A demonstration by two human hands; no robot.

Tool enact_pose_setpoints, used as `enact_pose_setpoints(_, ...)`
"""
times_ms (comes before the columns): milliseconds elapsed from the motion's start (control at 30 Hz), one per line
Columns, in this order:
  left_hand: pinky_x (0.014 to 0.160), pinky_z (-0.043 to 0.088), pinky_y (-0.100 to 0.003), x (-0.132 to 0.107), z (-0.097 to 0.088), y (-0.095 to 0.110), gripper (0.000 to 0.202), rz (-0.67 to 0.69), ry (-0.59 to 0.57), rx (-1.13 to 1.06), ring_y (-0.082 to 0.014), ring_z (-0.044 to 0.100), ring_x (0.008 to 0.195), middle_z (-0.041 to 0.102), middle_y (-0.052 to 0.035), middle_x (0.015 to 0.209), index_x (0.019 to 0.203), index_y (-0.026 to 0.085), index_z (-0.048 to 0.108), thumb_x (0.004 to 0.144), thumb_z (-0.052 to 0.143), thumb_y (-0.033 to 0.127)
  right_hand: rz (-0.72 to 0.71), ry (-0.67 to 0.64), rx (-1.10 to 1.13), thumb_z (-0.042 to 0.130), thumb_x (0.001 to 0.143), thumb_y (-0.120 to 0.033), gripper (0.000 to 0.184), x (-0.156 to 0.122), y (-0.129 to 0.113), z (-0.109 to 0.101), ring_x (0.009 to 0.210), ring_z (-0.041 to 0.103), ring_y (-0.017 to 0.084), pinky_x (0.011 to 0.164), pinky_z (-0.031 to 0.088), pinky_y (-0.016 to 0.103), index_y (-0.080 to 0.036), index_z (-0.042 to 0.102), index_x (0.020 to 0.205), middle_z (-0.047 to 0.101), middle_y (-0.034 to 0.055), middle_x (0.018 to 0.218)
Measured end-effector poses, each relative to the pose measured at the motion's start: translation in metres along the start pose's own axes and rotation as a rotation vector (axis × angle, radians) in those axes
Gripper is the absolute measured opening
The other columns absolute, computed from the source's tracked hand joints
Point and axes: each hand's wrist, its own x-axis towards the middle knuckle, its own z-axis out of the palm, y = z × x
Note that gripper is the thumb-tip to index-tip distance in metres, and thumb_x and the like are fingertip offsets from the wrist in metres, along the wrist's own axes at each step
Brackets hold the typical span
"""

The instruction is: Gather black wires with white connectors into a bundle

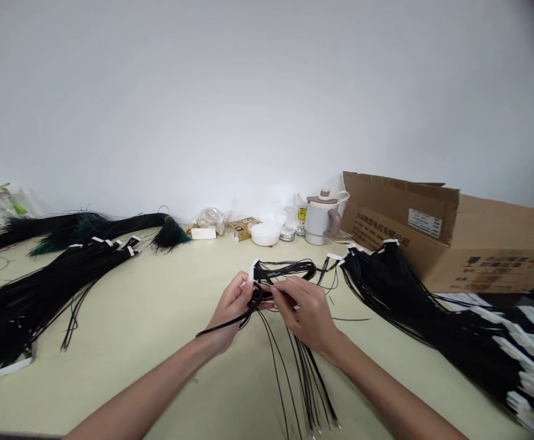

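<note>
While they're held, wires [316, 366] point nearward.

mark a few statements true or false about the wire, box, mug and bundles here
1. The left grip holds black wire. True.
2. The right grip rests on the box. False: the right grip is at the black wire, apart from the box.
3. The mug stands left of the bowl. False: it stands right of the bowl.
4. Black bundles lie on both sides. True.
5. The box is shut. False: its top is open.
</note>
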Motion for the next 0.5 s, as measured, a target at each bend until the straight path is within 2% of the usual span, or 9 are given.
enact_pose_setpoints(367, 0.077, 0.047, -0.023, 0.0006, -0.0014, -0.0009, 0.026, 0.016, -0.010, 0.013, -0.0116, 0.055, 0.088, 0.060, -0.0063, 0.095, 0.078, 0.015, 0.047, 0.075, 0.050, 0.040, -0.021, 0.000, -0.024, 0.045, 0.081, -0.013, 0.009, 0.0005, -0.0006, -0.0003, 0.054, 0.038, 0.008, 0.053, 0.031, 0.022, -0.015, 0.052, 0.075, 0.047, -0.0002, 0.058)
enact_pose_setpoints(500, 0.077, 0.047, -0.024, 0.0005, -0.0009, -0.0002, 0.025, 0.026, -0.015, 0.017, -0.0115, 0.054, 0.087, 0.060, -0.0064, 0.093, 0.078, 0.015, 0.047, 0.075, 0.050, 0.040, -0.031, 0.000, -0.043, 0.045, 0.082, -0.014, 0.010, 0.0005, -0.0004, -0.0001, 0.057, 0.043, 0.009, 0.056, 0.033, 0.022, -0.015, 0.052, 0.075, 0.051, 0.0010, 0.061)
